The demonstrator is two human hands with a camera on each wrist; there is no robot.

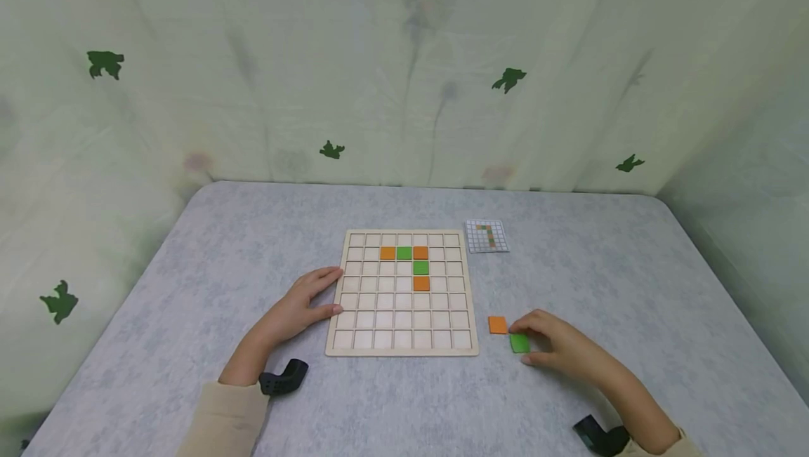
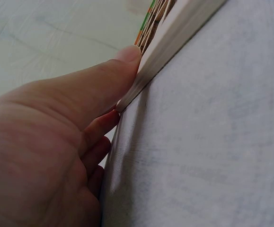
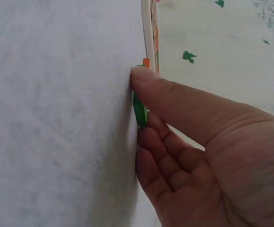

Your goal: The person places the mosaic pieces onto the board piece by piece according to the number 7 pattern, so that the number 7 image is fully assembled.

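A wooden grid board lies flat on the table, with a bent row of orange and green square tiles in its upper cells. My left hand touches the board's left edge, thumb and forefinger spread apart. In the left wrist view, the thumb rests against the board's side. To the right of the board, my right hand pinches a green tile between thumb and fingers, at table level. The right wrist view shows the green tile partly hidden by the thumb. Beside it lies a loose orange tile.
A small card printed with a grid and a coloured pattern lies beyond the board's upper right corner. The grey table ends at a pale curtain with green bird shapes. Black devices are strapped to both wrists.
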